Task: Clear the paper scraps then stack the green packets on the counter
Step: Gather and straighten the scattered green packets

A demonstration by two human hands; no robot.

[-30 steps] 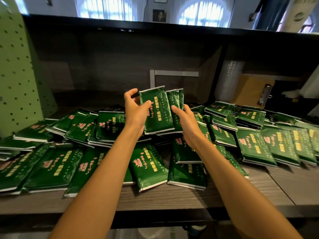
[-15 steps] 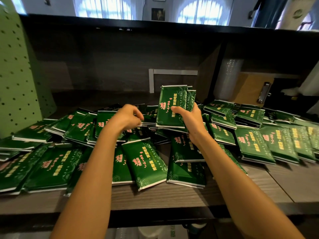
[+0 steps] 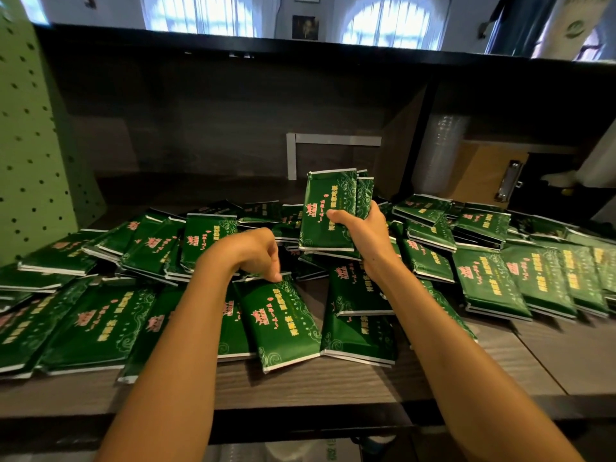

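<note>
Stacking is being carried on over the desk [image 3: 300,385]. A small bundle of packets [image 3: 330,211] is being held upright, clear of the heap, by the right grip [image 3: 361,228], with thumb and fingers being curled round its lower part. The left grip [image 3: 253,255] is being lowered with curled fingers onto the top edge of the front packet [image 3: 283,321], which is lying flat near the desk's front edge and appears to be being pinched there. Loose packets [image 3: 83,315] are lying overlapped across the desk on both sides.

For the step to be done well, the front packet is probably best being lifted by its stiff sealed edge, turned to the same facing as the bundle, and slid against it before the right grip is being eased to admit it. Edges are best being squared often, since the glossy wrappers are likely to slip.

How many packets are being held in the bundle cannot be told; only the front one and an edge behind are showing. The left fingertips beneath the packet's edge are being hidden by the hand itself. No paper scraps are being made out anywhere. The heap is being cut off at both sides of the view, and the printed lettering is too small to read.
</note>
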